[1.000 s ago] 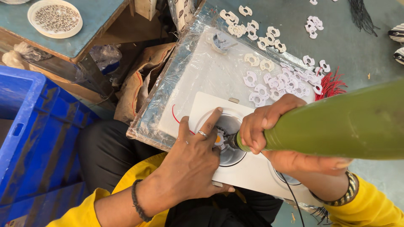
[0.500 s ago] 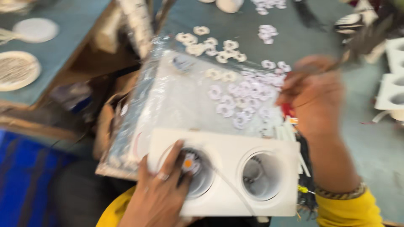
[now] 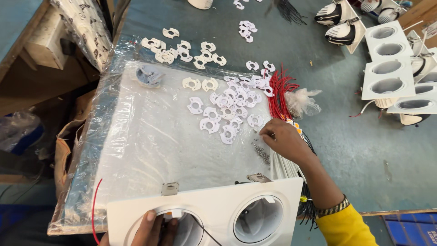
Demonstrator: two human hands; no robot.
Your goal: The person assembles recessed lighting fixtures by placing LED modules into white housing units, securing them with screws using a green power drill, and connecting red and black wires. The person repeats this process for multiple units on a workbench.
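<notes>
At fixture [image 3: 205, 214] edge, your left hand [image 3: 154, 230] steadies it, fingers hooked in; right hand [image 3: 284, 139] pinches, probably screws [image 3: 261, 152].

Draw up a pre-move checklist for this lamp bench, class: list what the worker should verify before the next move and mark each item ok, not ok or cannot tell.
1. Left hand steadies the white twin-hole housing: ok, fingers in the left opening.
2. Right hand has reached the small screws: ok, fingertips right beside them.
3. Screw actually pinched: cannot tell, fingertips hide it.
4. White plastic rings within reach: ok, scattered just ahead of the right hand.
5. Red wires clear of the housing: ok, bundle lies apart; one loose red wire at its left edge.
</notes>
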